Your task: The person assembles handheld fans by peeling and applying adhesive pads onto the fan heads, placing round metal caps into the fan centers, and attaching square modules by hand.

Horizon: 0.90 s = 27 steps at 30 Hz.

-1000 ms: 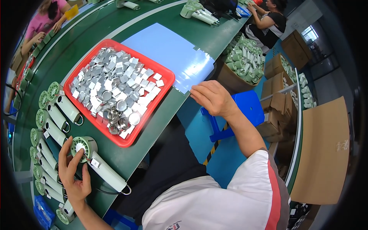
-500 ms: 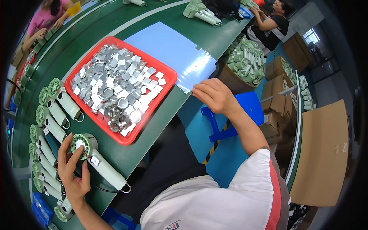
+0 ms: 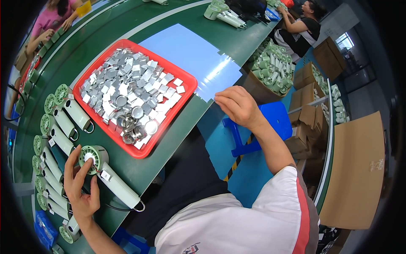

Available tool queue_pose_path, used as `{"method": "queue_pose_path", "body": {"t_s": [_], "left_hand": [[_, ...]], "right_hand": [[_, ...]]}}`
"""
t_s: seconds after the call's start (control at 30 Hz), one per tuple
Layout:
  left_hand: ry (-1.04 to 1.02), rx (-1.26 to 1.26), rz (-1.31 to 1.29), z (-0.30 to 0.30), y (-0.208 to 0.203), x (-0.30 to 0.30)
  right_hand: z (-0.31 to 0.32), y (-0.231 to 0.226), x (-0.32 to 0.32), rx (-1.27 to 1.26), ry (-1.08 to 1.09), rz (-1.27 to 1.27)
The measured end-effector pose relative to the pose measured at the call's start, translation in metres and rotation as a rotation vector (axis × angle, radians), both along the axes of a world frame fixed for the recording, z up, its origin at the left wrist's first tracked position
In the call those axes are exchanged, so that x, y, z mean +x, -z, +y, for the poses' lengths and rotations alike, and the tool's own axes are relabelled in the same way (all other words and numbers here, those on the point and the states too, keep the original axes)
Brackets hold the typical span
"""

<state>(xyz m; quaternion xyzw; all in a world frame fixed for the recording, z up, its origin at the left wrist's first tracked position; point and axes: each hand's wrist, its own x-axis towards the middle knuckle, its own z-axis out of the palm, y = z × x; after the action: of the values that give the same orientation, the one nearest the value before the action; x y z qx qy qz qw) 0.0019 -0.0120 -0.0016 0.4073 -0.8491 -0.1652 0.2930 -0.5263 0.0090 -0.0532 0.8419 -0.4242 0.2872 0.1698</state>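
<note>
A pale green hair dryer (image 3: 120,186) with a round, vented head and a metal loop at its handle end lies near the table's front edge. My left hand (image 3: 82,197) reaches over its head, fingers spread. One fingertip touches the white hub, another is by the far rim, and the thumb stands apart. At the table edge, beside the corner of a glossy blue sheet (image 3: 177,46), my right hand (image 3: 237,106) is closed with its fingertips together. Whatever those fingers may hold is too small to make out. Between the hands sits a red tray (image 3: 191,86) heaped with small silvery pieces (image 3: 127,80).
Several similar hair dryers (image 3: 59,142) lie in a row at the left. To the right stand a blue stool (image 3: 275,120), a carton of green parts (image 3: 270,70) and more cardboard boxes (image 3: 306,122). Two people (image 3: 302,29) (image 3: 53,21) work farther along the table.
The view has shifted very slightly. Both hands keep nearly the same pose, the left on the hair dryer's head and the right at the table edge.
</note>
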Motion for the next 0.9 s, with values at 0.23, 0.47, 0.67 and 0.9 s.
{"method": "queue_pose_path", "body": {"t_s": [0.23,0.47,0.67,0.9], "left_hand": [[-0.009,0.004,-0.001,0.004,-0.002,0.003],[-0.006,-0.02,-0.032,0.003,-0.005,0.001],[-0.008,-0.07,-0.015,0.001,-0.006,-0.005],[-0.062,-0.106,-0.018,0.008,-0.01,0.001]], "right_hand": [[-0.004,0.002,0.003,0.036,-0.013,-0.119],[-0.002,0.003,0.002,0.078,0.016,-0.196],[-0.001,0.005,0.003,0.108,0.039,-0.314],[-0.005,0.007,0.016,0.116,0.099,-0.42]]}}
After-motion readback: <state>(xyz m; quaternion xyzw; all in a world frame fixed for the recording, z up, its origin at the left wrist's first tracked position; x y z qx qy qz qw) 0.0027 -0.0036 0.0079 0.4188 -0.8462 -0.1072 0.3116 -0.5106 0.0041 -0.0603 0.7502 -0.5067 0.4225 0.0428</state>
